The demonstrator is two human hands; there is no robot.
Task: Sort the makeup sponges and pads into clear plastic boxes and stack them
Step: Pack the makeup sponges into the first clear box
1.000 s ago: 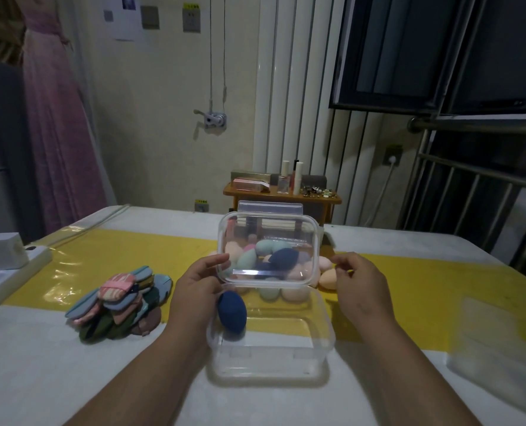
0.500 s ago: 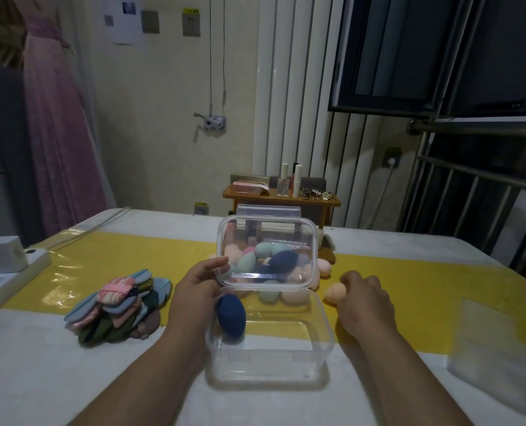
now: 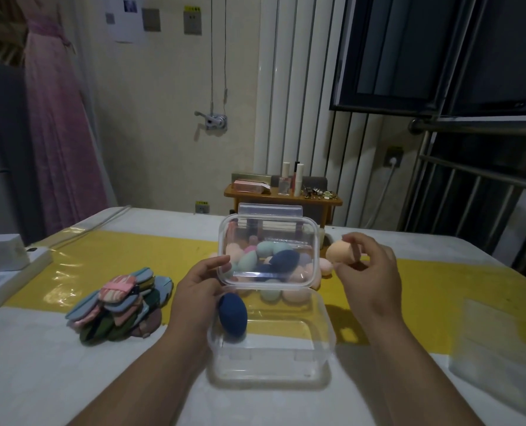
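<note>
A clear plastic box (image 3: 317, 358) stands on the table in front of me with a dark blue sponge (image 3: 232, 315) inside at its left wall. My left hand (image 3: 200, 290) holds the box's clear lid (image 3: 269, 250) upright by its left edge. Through the lid I see a pile of pastel sponges (image 3: 274, 259) behind the box. My right hand (image 3: 369, 272) pinches a peach sponge (image 3: 339, 253), lifted above the table right of the lid. A heap of flat makeup pads (image 3: 123, 305) lies to the left.
A second clear plastic piece (image 3: 498, 339) lies at the right on the table. White power strips (image 3: 6, 265) sit at the left edge. A yellow strip (image 3: 80, 256) crosses the white table. A small wooden shelf (image 3: 283, 195) with bottles stands behind the table.
My right hand picked the peach sponge up off the table and raised it beside the lid. My left hand kept the lid upright.
</note>
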